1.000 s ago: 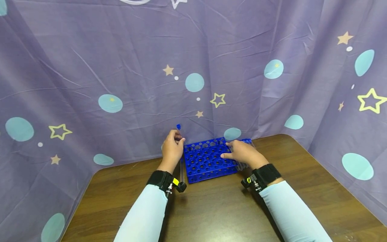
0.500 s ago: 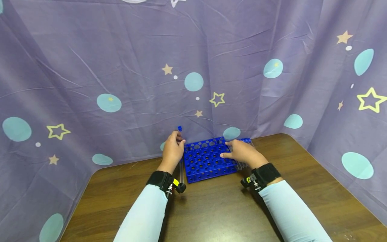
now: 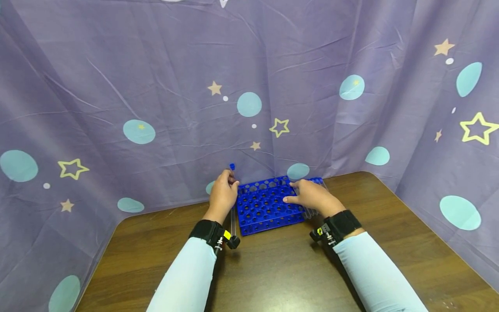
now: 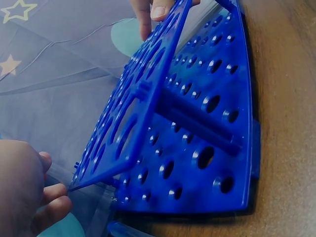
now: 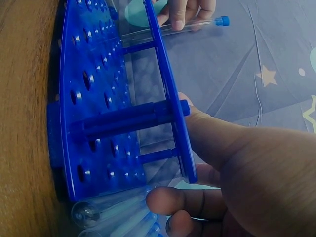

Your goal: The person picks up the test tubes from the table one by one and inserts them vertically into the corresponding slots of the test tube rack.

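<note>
A blue test tube rack (image 3: pixel 269 203) with a perforated upper plate stands at the back of the table. At its left end my left hand (image 3: pixel 223 193) pinches a clear test tube with a blue cap (image 5: pixel 222 21). That tube is near upright, cap up, its lower part partly hidden behind the rack in the right wrist view. My right hand (image 3: pixel 313 198) holds the rack's right end, thumb on the upper plate and other fingers curled at the side. Under those fingers lie several clear capped tubes (image 5: pixel 113 217).
Another capped tube (image 3: pixel 233 223) lies on the wooden table (image 3: pixel 273 273) along the rack's left side. Right behind the rack hangs a purple curtain (image 3: pixel 187 86) with stars and dots. A wrist camera (image 3: pixel 231 240) sits on each arm.
The tube in my left hand has come down slightly and shifted a little to the right. My right hand and the rack have stayed in place.
</note>
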Available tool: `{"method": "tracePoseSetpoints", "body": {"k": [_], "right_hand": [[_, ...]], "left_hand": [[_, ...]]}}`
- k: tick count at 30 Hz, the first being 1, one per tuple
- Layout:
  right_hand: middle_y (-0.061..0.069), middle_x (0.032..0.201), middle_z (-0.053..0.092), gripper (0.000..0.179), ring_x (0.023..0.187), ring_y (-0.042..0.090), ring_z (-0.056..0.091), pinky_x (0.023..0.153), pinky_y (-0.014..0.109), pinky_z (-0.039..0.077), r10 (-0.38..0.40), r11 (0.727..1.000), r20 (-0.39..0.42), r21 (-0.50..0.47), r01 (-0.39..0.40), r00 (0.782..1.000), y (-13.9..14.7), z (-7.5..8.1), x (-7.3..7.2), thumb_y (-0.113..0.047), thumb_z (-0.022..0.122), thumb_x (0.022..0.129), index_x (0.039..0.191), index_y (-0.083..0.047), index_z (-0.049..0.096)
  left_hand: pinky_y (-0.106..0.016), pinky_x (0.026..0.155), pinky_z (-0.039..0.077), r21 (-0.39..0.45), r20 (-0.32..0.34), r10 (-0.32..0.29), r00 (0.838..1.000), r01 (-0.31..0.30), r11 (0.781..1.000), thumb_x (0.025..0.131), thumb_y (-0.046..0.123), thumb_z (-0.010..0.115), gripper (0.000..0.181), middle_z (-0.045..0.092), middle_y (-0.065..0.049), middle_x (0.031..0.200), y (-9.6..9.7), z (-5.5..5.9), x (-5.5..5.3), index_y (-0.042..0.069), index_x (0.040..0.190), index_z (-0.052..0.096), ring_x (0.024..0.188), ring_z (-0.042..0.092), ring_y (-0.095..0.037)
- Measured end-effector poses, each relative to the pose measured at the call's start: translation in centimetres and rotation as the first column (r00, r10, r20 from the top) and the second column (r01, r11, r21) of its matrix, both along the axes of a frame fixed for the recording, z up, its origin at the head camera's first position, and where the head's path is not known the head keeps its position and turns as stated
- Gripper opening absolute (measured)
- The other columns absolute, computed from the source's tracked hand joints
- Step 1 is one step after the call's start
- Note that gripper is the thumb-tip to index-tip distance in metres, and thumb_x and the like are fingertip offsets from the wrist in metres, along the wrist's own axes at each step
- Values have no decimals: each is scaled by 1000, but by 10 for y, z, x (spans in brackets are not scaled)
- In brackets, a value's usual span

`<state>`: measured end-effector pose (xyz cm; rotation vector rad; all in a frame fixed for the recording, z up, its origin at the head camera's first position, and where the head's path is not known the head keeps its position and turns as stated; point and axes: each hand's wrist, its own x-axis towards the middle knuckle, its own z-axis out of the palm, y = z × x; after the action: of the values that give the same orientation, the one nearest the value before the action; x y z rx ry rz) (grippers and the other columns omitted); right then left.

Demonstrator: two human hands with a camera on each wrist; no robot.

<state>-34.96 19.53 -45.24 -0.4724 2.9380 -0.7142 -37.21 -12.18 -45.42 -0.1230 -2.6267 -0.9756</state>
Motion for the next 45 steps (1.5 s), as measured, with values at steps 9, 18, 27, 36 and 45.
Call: {"method": "tracePoseSetpoints", "body": {"k": [9, 18, 27, 36, 45], "right_hand": [[17, 164, 64, 80, 152, 47, 61, 124, 65, 50, -6, 1000, 11, -1, 6, 1000, -3, 1, -2, -54, 79, 106, 162, -1, 59], [18, 164, 64, 81, 152, 48, 60, 123, 66, 50, 4, 1000, 8, 5, -4, 1000, -5, 2, -2, -55, 79, 105, 162, -1, 59], [20, 163, 64, 81, 151, 48, 61, 122, 66, 51, -8, 1000, 16, 5, 8, 1000, -1, 1, -3, -54, 79, 106, 163, 0, 58], [23, 161, 65, 81, 149, 49, 63, 121, 66, 52, -6, 1000, 10, 12, 6, 1000, 2, 1, -3, -54, 79, 106, 162, 1, 59], [21, 162, 64, 80, 149, 48, 62, 122, 65, 51, -6, 1000, 12, 7, 6, 1000, -1, 1, 0, -54, 79, 106, 161, 0, 59]], "left_hand": [[-52, 100, 62, -37, 3, 10, 1000, -10, 999, 111, 20, 73, 23, 75, -12, 124, -5, -4, 0, 9, 131, 69, 115, 76, -34], [-51, 95, 64, -6, 39, -13, 999, 14, 1000, 108, 27, 77, 41, 77, -9, 125, -14, -8, 4, 10, 144, 67, 112, 76, -30], [-52, 96, 62, 106, 73, -4, 997, -3, 994, 108, 35, 75, 44, 76, -9, 119, -28, -20, 26, 9, 142, 68, 107, 74, -29], [-33, 73, 50, 225, 66, 18, 998, -33, 974, 108, 30, 75, 22, 67, -2, 88, -31, -34, 49, 11, 98, 74, 79, 62, -20], [-33, 69, 48, 214, 90, -17, 996, -3, 977, 110, 38, 74, 28, 62, 2, 82, -23, -43, 60, 14, 94, 75, 73, 57, -18]]}}
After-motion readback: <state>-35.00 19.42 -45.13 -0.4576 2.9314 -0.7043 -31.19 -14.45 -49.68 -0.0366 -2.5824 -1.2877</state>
